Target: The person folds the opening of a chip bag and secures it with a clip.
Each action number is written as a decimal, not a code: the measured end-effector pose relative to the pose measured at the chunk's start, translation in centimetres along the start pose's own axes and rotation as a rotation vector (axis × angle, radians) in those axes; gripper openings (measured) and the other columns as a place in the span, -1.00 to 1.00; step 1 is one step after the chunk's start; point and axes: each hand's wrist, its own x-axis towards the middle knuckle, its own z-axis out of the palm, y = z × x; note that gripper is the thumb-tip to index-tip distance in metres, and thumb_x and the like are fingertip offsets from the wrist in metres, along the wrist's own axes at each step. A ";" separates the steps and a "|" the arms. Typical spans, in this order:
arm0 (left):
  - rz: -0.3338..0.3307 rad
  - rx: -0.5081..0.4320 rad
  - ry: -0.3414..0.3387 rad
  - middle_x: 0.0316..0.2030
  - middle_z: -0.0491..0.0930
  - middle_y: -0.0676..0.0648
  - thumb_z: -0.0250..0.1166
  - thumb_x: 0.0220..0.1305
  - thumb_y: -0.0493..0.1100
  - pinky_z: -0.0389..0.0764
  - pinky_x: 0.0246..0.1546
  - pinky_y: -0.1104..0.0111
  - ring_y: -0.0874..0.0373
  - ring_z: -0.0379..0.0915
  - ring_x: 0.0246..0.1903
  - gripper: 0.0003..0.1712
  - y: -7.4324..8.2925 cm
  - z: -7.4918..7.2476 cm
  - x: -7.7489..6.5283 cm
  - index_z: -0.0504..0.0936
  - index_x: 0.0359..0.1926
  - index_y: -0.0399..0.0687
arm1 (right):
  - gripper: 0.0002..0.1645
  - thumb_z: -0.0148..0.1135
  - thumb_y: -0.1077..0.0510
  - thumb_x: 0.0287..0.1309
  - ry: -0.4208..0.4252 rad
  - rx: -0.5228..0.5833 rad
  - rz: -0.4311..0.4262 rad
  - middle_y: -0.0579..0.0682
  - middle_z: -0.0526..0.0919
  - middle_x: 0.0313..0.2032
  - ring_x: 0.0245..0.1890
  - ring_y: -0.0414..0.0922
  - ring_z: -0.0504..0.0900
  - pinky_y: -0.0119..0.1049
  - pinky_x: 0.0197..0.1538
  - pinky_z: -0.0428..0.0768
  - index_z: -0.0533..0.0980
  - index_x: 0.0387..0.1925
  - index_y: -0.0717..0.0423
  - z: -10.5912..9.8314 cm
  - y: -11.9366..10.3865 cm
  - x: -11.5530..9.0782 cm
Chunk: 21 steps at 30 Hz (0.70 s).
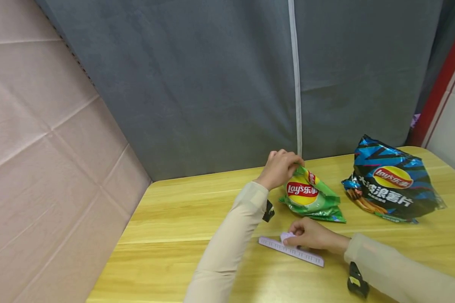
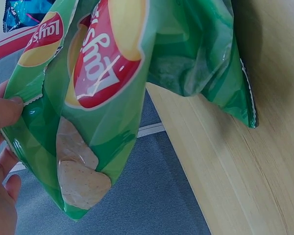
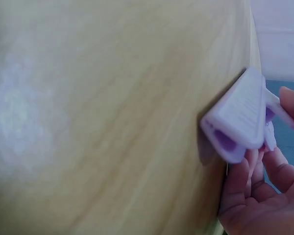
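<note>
A green Lay's chip bag (image 1: 303, 200) stands on the table, its top folded over. My left hand (image 1: 281, 169) pinches that folded top edge at the upper left corner. In the left wrist view the thumb (image 2: 9, 111) lies over the edge of the green bag (image 2: 186, 54). Nearer to me, a long lilac bag clip (image 1: 303, 254) with a ruler-like bar lies at the table surface. My right hand (image 1: 314, 235) grips its handle between thumb and fingers. The right wrist view shows the clip (image 3: 242, 110) end-on, with the right hand (image 3: 264, 200) around its handle; some fingers are partly hidden.
A black and blue Lay's bag (image 1: 398, 198) stands to the right of the green one. The wooden table (image 1: 174, 219) meets a grey curtain (image 1: 212, 105) behind and a pinkish cloth wall (image 1: 60, 176) at left. Wrist straps (image 1: 357, 281) hang below the sleeves.
</note>
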 end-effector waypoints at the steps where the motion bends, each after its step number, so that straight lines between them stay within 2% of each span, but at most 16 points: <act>1: 0.000 0.000 0.000 -0.24 0.56 0.22 0.09 0.29 -0.17 0.18 -0.09 0.40 0.30 0.32 -0.26 -0.79 0.0 0.0 0.0 0.63 -0.17 0.17 | -0.71 0.33 0.03 -0.06 0.002 0.003 0.000 -0.10 0.45 -0.57 -0.54 -0.17 0.36 -0.42 -0.52 0.31 0.53 -0.43 0.17 0.0 0.0 0.0; 15: -0.002 0.000 -0.008 -0.24 0.57 0.21 0.09 0.28 -0.17 0.18 -0.07 0.40 0.30 0.32 -0.24 -0.79 0.0 0.0 0.0 0.62 -0.17 0.16 | -0.69 0.32 0.03 -0.04 0.001 0.051 0.007 -0.08 0.45 -0.57 -0.54 -0.19 0.38 -0.41 -0.53 0.36 0.52 -0.42 0.22 -0.6 0.2 -0.4; 21: -0.009 -0.001 -0.014 -0.24 0.56 0.21 0.09 0.28 -0.17 0.18 -0.08 0.39 0.29 0.32 -0.24 -0.79 0.0 0.1 0.0 0.63 -0.17 0.16 | -0.67 0.32 0.02 -0.04 0.015 0.040 0.045 -0.07 0.42 -0.57 -0.53 -0.18 0.36 -0.41 -0.51 0.34 0.51 -0.38 0.21 -1.3 0.2 -0.8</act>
